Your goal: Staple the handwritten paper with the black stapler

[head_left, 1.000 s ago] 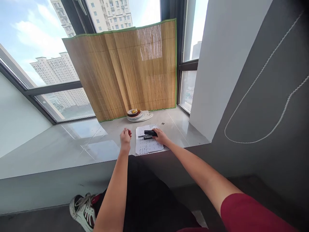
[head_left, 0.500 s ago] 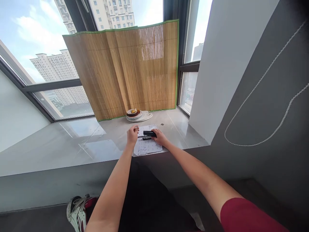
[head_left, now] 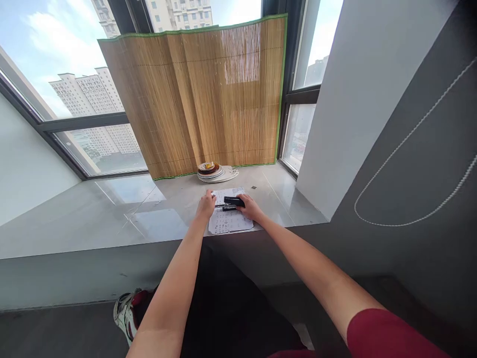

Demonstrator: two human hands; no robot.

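Plates [head_left: 229,174] stand behind the papers [head_left: 229,223] and stapler [head_left: 234,202].

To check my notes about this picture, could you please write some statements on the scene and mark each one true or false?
1. The right hand holds a black stapler over paper. True.
2. The paper is blank. False: it carries writing.
3. The plates are stacked in front of the bamboo mat. True.
4. The left hand is close to one end of the stapler. True.
5. The plates lie between the two hands. False: they are beyond both hands, near the mat.
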